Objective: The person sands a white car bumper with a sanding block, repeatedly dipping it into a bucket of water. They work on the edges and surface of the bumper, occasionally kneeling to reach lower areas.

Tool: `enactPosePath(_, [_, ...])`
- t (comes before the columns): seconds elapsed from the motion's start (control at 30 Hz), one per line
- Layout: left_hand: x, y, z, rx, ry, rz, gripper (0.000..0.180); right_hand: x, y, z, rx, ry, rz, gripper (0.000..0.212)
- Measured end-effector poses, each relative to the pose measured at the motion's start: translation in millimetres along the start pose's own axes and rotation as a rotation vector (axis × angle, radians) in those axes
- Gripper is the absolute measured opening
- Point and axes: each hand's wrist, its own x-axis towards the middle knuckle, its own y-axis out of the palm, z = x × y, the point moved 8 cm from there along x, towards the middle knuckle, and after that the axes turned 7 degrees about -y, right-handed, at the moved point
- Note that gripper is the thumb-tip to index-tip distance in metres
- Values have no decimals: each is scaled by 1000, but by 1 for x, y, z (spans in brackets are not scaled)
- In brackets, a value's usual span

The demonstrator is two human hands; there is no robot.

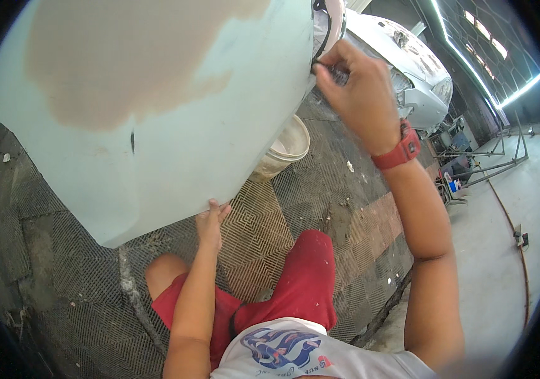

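Note:
A large pale car body panel (175, 158) fills the upper left, with a brownish-pink patch (125, 57) on its face and a short dark mark lower down. At the panel's near lower edge is my left hand (209, 228), its fingertips over the rim and the rest of the fingers partly hidden; it grips the edge. My right hand (361, 88), with a red watch on the wrist, is raised at the panel's right edge. Its thumb and forefinger are pinched at a small dark bit by the edge, too small to make out.
A whitish bucket (286, 148) stands on the floor behind the panel's right edge. Farther right is a white car (425, 95) with parts removed. Metal stands (497, 151) and a cable (516, 246) are along the right. Ridged mats (251, 234) cover the floor, scattered with debris.

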Motion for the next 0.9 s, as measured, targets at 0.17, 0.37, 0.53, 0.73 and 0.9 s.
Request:
enactPosePath(0.17, [4, -3, 3, 15, 7, 24, 86, -5, -1, 5, -11, 20, -59, 15])
enactPosePath(0.37, [-4, 3, -3, 9, -6, 1, 86, -7, -7, -5, 16, 79, -87, 18])
enactPosePath(0.53, [-2, -2, -5, 8, 20, -14, 86, 0, -1, -12, 175, 164, 76, 24])
enactPosePath(0.73, [-5, 10, -2, 32, 2, 33, 93, 2, 0, -33, 227, 190, 47, 25])
enactPosePath(0.9, [-8, 7, -9, 56, -2, 11, 98, 17, -6, -22, 132, 221, 79, 24])
